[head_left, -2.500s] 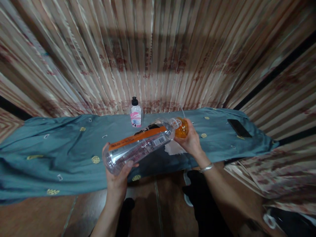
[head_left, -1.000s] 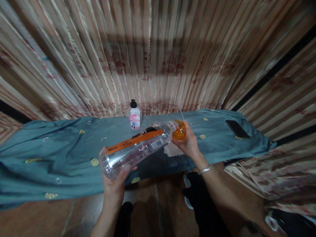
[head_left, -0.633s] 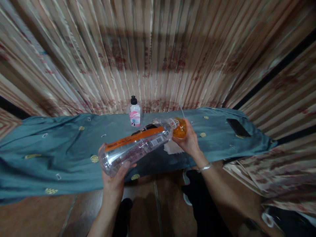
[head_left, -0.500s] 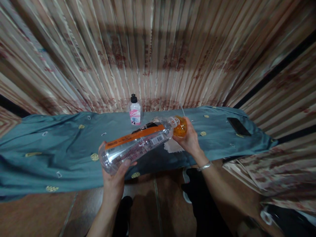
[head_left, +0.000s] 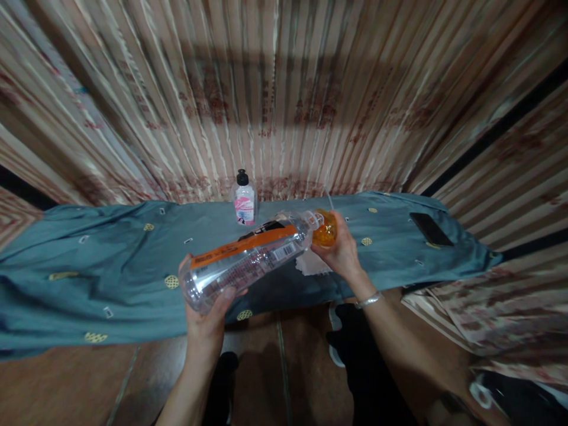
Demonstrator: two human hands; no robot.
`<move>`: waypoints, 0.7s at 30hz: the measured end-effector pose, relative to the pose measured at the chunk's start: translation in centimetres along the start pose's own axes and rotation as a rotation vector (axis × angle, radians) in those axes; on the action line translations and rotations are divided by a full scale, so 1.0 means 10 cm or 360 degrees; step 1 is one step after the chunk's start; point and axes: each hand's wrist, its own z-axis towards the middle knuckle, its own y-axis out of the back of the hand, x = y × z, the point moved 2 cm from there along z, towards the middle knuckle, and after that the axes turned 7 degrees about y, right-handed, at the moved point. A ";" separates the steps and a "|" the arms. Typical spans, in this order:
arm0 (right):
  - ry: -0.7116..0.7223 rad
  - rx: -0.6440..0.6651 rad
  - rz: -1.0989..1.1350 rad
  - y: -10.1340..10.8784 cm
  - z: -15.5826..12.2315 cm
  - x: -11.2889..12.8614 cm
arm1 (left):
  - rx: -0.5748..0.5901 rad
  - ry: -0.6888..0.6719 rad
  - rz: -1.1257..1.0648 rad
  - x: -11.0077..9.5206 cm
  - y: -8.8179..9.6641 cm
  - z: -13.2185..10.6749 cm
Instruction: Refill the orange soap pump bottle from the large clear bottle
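Observation:
A large clear plastic bottle (head_left: 248,260) with an orange and black label lies slanted across both hands, above the cloth. My left hand (head_left: 208,313) is closed around its base end, thumb along the near side. The neck points right and meets a small see-through orange container (head_left: 326,229). My right hand (head_left: 344,251) is wrapped round that container, and a bracelet sits on the wrist. Whether the neck is inside the container or only against it, I cannot tell. Below the right hand lies a pale, ragged-edged tissue-like piece (head_left: 313,264), partly hidden.
A small clear bottle (head_left: 244,204) with a black cap and pink label stands behind the large bottle. A dark phone (head_left: 430,229) lies at the right on the teal patterned cloth (head_left: 128,254). Pleated curtains (head_left: 284,106) rise behind. Brown tiled floor (head_left: 261,367) shows below.
The whole view has shifted very slightly. Both hands, the large bottle and the orange container keep the same hold and position relative to each other.

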 end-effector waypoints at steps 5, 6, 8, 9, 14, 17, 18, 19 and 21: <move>0.0058 -0.0038 0.0003 -0.02 -0.01 -0.02 | -0.0024 0.0023 -0.0074 -0.01 -0.02 -0.02; 0.0068 -0.0049 0.0002 -0.02 -0.01 -0.02 | -0.0025 0.0014 -0.0073 -0.01 -0.02 -0.01; 0.0077 -0.0061 0.0000 -0.02 -0.01 -0.02 | -0.0020 -0.0003 -0.0058 0.00 -0.02 -0.01; 0.0077 -0.0064 -0.0001 -0.02 -0.01 -0.02 | -0.0020 -0.0008 -0.0047 0.00 -0.02 0.00; 0.0074 -0.0066 0.0010 -0.02 -0.01 -0.02 | -0.0033 -0.0013 -0.0005 0.01 0.00 0.01; 0.0083 -0.0077 0.0022 -0.02 -0.01 -0.02 | -0.0024 0.0002 0.0015 0.01 0.00 0.02; 0.0080 -0.0078 0.0027 -0.02 -0.02 -0.02 | -0.0021 0.0004 0.0019 0.01 0.00 0.01; 0.0072 -0.0079 0.0031 -0.02 -0.02 -0.02 | -0.0018 0.0002 0.0017 0.01 -0.01 0.01; 0.0045 -0.0078 0.0034 -0.02 -0.02 -0.02 | -0.0021 -0.0010 0.0004 0.01 -0.01 0.01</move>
